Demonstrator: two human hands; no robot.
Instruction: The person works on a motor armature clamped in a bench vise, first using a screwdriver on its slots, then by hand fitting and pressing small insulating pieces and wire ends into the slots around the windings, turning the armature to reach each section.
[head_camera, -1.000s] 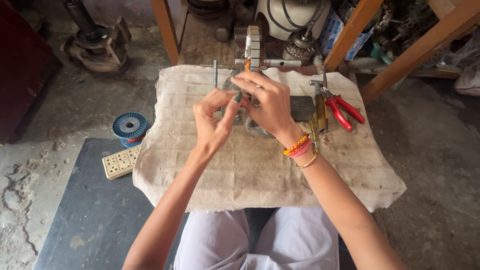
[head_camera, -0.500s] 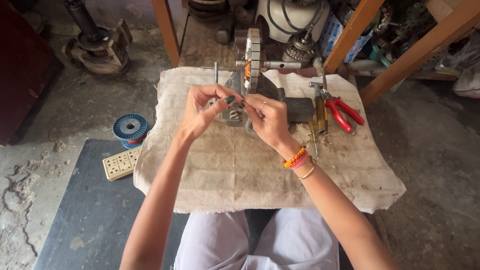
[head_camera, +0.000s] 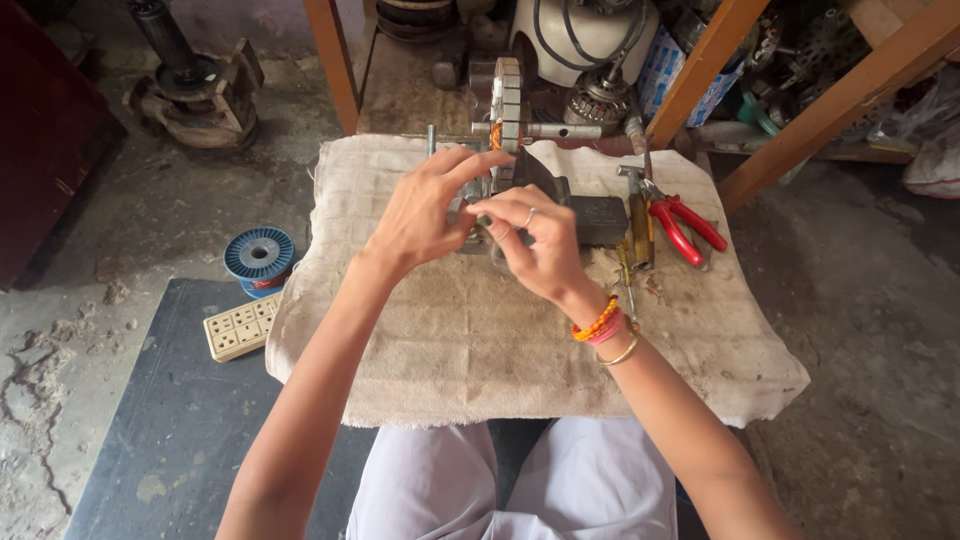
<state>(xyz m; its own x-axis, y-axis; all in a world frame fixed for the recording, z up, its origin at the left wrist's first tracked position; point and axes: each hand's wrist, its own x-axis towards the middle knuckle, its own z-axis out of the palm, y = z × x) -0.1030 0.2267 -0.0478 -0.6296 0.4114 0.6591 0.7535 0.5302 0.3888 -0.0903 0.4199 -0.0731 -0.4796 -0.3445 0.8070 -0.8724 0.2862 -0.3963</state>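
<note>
Rotor (head_camera: 508, 95) stands on edge on its shaft at the cloth's (head_camera: 480, 340) far side, just beyond both hands. Left hand (head_camera: 425, 210) and right hand (head_camera: 540, 245) meet below it, fingers pinched; what they pinch I cannot tell. Pliers (head_camera: 685, 222) lie right. The cloth's near half lies bare.

Both forearms are bare, with no sleeves. The right hand (head_camera: 540, 245) wears a ring; its wrist carries orange and pink bead bracelets (head_camera: 598, 325) and a thin gold bangle (head_camera: 622, 352). Pale lavender trousers (head_camera: 520, 480) cover the lap.
</note>
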